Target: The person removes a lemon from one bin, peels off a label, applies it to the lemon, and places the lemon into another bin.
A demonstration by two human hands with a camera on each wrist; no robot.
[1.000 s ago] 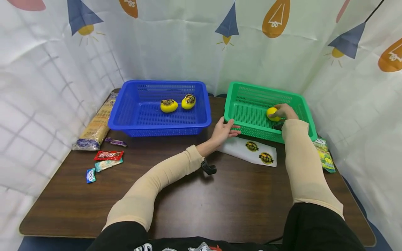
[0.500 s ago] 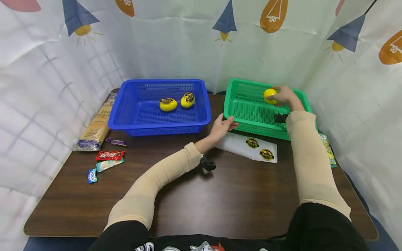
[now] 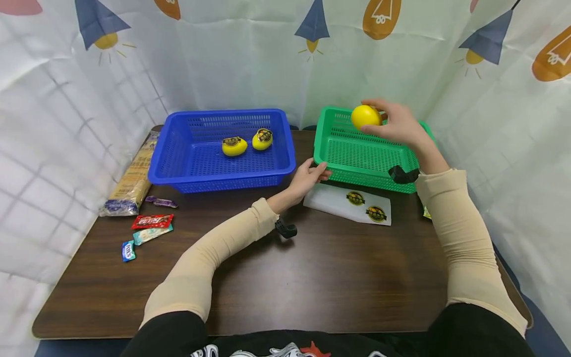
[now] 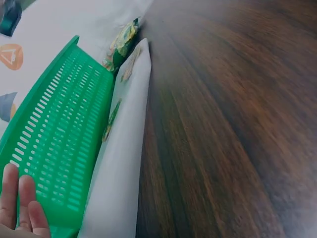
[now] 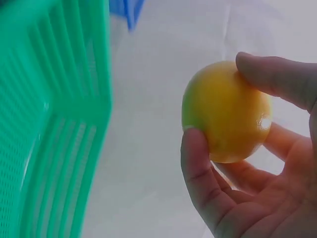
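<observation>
My right hand (image 3: 394,124) holds a plain yellow lemon (image 3: 365,116) in the air above the green basket (image 3: 361,171); in the right wrist view the thumb and fingers (image 5: 200,173) curl round the lemon (image 5: 225,111). My left hand (image 3: 310,176) rests against the green basket's near left corner, fingers (image 4: 20,203) straight on its wall (image 4: 59,144). Two yellow lemons with dark stickers (image 3: 234,146) (image 3: 262,139) lie in the blue basket (image 3: 178,171). A white sheet with two round stickers (image 3: 352,206) lies in front of the green basket.
A long packet of noodles (image 3: 131,181) lies left of the blue basket. Several small snack packets (image 3: 151,223) sit near the table's left edge. A green packet (image 4: 124,42) lies by the green basket's right side. A white patterned curtain surrounds the dark wooden table (image 3: 312,277).
My right hand lifted the lemon from the floor of the green basket up and to the left, above the basket. The left hand stayed at the basket's corner.
</observation>
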